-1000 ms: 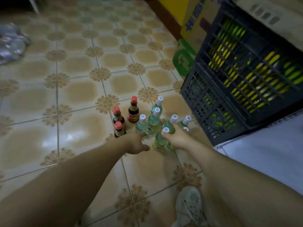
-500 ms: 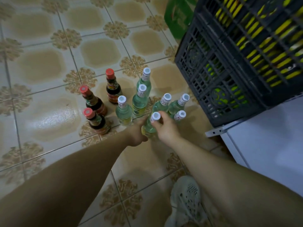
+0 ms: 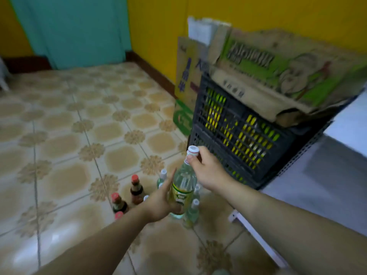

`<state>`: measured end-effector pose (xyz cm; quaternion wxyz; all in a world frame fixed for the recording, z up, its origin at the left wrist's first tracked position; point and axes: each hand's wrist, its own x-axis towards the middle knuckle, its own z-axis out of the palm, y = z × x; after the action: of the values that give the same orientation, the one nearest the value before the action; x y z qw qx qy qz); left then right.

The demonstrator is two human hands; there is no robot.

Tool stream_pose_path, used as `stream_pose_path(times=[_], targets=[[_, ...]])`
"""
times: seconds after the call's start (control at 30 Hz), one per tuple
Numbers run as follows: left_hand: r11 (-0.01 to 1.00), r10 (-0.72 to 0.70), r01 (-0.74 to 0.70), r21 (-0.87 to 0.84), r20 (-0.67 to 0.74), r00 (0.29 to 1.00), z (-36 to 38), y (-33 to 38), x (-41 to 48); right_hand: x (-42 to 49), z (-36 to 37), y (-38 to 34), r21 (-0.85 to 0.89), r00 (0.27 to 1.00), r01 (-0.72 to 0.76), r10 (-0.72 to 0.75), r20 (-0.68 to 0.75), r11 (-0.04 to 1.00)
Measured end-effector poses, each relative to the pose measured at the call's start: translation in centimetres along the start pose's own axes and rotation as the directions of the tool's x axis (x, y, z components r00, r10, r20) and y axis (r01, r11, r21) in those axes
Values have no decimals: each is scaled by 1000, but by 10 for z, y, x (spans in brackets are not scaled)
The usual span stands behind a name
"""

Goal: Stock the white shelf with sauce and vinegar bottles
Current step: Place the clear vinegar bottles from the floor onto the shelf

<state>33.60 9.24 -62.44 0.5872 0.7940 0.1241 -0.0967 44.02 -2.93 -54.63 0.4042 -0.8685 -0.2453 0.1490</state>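
Clear vinegar btl (image 3: 185, 185) upright in midair (white cap, yellow-green label).

Two bare forearms fill the lower part of the frame. The left forearm (image 3: 95, 241) comes in from the lower left corner, slim at the wrist and broadening toward the frame edge. The right forearm (image 3: 288, 221) comes in from the lower right and looks thicker, since it is nearer the lens. Both are uncovered from the wrist to the edge of the picture. The left hand (image 3: 158, 205) and right hand (image 3: 208, 175), near the centre, are bare as well, though motion blur softens the fingers. At the bottom edge, right of centre, a pale grey rounded form may be a shoe (image 3: 220, 272).
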Motion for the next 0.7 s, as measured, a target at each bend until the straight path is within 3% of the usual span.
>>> stream_pose_path(times=[0.23, 0.37, 0.47, 0.6, 0.7], targets=[[918, 341, -374, -129, -223, 913, -23, 156, -60, -51, -127, -145, 71, 949, 210, -185, -255, 975], [848, 450, -506, -158, -289, 845, -20, 224, -95, -95, -172, -182, -11, 948, 257, -254, -193, 966], [821, 512, -554, -140, -251, 822, -12, 257, -115, -123, -201, -195, 30, 916, 299, -278, -289, 954], [805, 587, -588, -71, -40, 809, 10, 284, -140, -158, -236, -205, 46, 882, 285, -243, -403, 958], [769, 631, -632, -98, -42, 774, 32, 304, -151, -177, -257, -204, 11, 863, 265, -232, -450, 964]])
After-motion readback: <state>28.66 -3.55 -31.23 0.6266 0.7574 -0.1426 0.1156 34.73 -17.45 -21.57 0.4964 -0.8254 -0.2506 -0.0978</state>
